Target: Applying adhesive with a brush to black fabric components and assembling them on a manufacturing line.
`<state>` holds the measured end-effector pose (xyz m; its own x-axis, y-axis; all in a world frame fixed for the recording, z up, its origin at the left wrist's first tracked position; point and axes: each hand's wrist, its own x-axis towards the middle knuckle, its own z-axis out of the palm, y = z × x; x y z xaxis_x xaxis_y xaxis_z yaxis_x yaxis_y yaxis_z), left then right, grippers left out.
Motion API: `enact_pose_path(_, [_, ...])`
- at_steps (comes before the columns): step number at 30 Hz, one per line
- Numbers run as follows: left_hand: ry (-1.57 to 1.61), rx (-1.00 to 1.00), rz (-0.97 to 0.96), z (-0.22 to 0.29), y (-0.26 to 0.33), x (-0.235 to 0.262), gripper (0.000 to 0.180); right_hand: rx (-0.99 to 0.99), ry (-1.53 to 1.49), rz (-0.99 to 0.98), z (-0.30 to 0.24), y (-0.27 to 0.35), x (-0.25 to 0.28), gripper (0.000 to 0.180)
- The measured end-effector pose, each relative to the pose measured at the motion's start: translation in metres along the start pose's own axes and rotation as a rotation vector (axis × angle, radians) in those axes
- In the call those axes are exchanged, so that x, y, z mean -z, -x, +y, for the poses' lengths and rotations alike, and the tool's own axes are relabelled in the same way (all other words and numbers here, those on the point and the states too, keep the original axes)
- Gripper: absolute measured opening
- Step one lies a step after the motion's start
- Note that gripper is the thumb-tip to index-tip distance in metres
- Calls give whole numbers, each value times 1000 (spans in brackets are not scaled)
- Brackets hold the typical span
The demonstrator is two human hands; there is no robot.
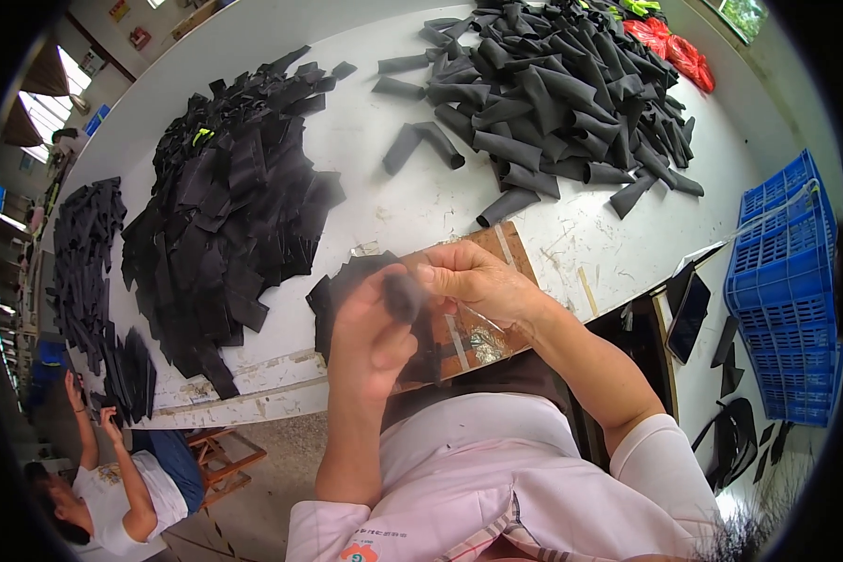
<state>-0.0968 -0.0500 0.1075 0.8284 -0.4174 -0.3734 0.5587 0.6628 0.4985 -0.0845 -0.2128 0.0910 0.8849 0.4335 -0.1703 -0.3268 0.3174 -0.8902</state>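
Note:
Close to the table's near edge, my left hand has its fingers bent round a dark grey tube-shaped piece. My right hand pinches the same piece from the other side, thumb and fingertips pressed together. The tube's round end faces up between both hands, slightly blurred. Several flat black fabric-like pieces lie partly hidden behind my left hand. Under my hands is a brown board with clear tape across it.
A big heap of flat black pieces covers the table's left, with more stacks beyond. Dark tubes are piled at the far right near a red bag. A blue crate stands right. Another person works at lower left.

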Motion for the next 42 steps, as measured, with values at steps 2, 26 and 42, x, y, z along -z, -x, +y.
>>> enact_pose_path(2, [-360, -297, 9, -2, -1, -4, 42, 44, 80, -20, 0, -3, 3, 31])
enact_pose_path(26, [-663, -844, -94, -17, -2, -5, 12, 579, 1389, 140, -16, 18, -13, 26])
enact_pose_path(42, [-828, -670, -266, 1, -13, -28, 11, 625, 1130, 166, -7, 15, -8, 19])
